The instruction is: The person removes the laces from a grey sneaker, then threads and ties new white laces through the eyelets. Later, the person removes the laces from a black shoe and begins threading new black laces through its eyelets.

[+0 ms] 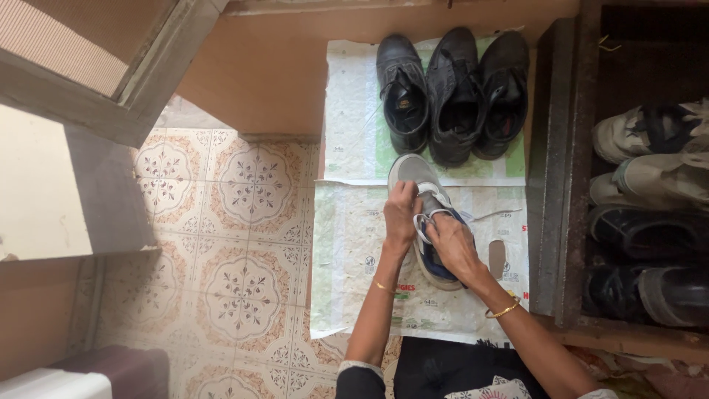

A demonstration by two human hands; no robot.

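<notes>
1. A floor of cream ceramic tiles with brown floral patterns fills the left and middle of the frame, and a pale printed plastic sheet lies spread over it at centre
2. A grey and white lace-up sneaker with a dark blue lining sits on the sheet in the middle of the frame, toe pointing toward the top
3. The left hand is closed around the sneaker's left side near the tongue
4. The right hand pinches a looped white shoelace over the shoe's opening, fingers curled shut on it
5. Three black leather shoes stand side by side at upper centre, just above the sneaker
6. A dark wooden shoe rack at the right edge holds more footwear
</notes>
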